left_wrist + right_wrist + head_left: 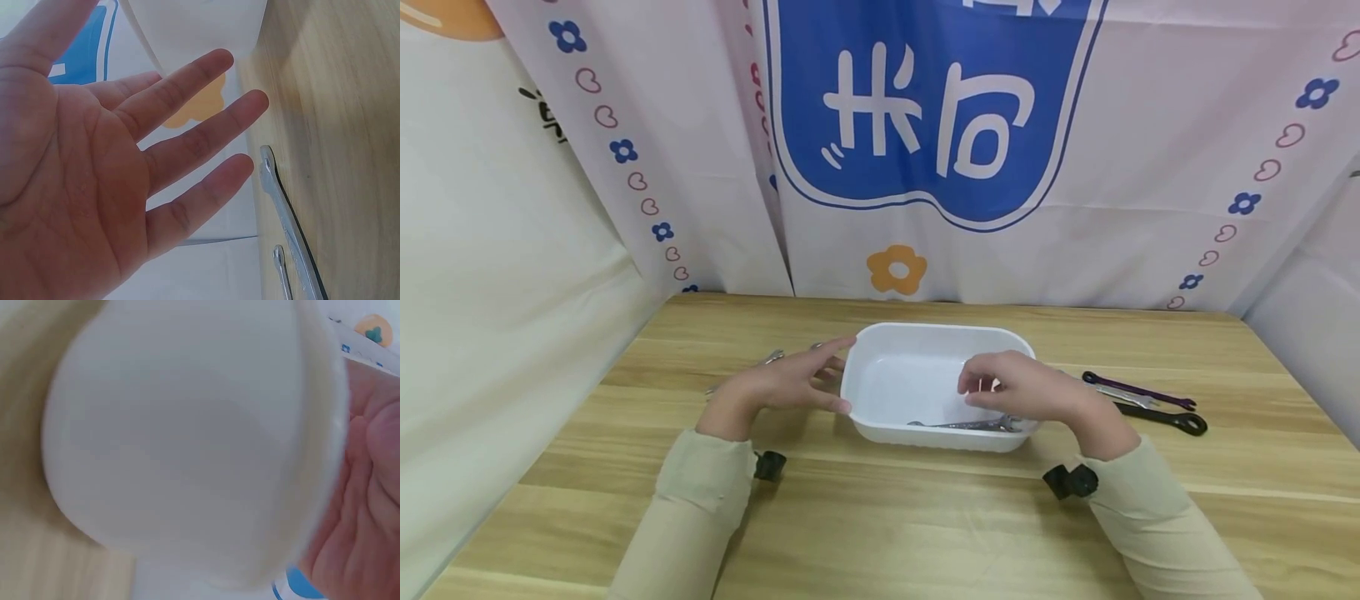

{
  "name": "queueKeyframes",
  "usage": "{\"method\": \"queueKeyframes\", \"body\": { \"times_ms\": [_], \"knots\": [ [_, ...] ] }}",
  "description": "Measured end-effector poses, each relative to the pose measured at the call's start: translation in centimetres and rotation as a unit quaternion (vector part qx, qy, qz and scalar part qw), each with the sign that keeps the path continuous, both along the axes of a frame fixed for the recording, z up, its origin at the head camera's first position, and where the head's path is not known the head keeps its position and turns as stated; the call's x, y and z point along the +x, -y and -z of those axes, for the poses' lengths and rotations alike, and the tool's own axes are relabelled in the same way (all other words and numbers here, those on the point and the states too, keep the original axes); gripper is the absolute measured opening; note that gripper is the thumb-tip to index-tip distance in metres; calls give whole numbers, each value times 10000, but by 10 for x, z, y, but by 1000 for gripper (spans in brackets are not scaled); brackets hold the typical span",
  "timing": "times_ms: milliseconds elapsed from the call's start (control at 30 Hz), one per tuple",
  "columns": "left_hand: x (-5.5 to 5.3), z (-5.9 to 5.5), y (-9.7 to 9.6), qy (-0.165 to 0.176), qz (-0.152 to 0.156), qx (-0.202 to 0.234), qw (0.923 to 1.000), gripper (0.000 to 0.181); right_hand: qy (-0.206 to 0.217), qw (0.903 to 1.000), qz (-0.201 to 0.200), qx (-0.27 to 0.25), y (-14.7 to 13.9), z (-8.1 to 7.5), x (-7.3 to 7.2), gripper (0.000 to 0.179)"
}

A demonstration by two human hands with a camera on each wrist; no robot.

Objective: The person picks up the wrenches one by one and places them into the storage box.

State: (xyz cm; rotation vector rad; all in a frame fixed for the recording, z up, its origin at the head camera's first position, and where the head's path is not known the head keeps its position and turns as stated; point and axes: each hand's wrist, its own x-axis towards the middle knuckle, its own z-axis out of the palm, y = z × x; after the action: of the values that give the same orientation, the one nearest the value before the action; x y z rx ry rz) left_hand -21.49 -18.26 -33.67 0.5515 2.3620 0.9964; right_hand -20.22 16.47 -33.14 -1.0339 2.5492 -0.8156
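A white plastic bin point(925, 437) stands on the wooden table, with a silver wrench point(962, 426) lying inside along its near wall. At the bin's left end is my left hand point(790, 383), its fingers spread, thumb and index tips right at the rim. My right hand point(1018, 387) reaches over the right end, fingers loosely bent above the wrench; nothing shows between them. In the right wrist view the bin wall point(187, 437) hides the right fingers. Beyond the left fingers lie a long silver wrench point(290, 225) and a smaller wrench point(281, 269) on the table.
To the right of the bin, a dark purple wrench point(1138, 390), a silver wrench point(1126, 395) and a black wrench point(1161, 415) lie close together. A printed white curtain point(1075, 258) hangs along the table's back edge.
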Motion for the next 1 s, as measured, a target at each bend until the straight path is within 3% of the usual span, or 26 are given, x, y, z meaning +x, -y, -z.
{"method": "queueKeyframes", "body": {
  "times_ms": [200,667,1000],
  "knots": [
    [0,1,-1,11,-90,-50,9999,102,-83,9997,119,-186,-13,-11,0,14],
    [0,3,4,17,56,97,9999,102,-369,9956,778,-361,-48,-32,7,15],
    [0,0,2,72,2,120,9999,103,-829,9907,1017,-351,-84,-32,7,11]
  ]
}}
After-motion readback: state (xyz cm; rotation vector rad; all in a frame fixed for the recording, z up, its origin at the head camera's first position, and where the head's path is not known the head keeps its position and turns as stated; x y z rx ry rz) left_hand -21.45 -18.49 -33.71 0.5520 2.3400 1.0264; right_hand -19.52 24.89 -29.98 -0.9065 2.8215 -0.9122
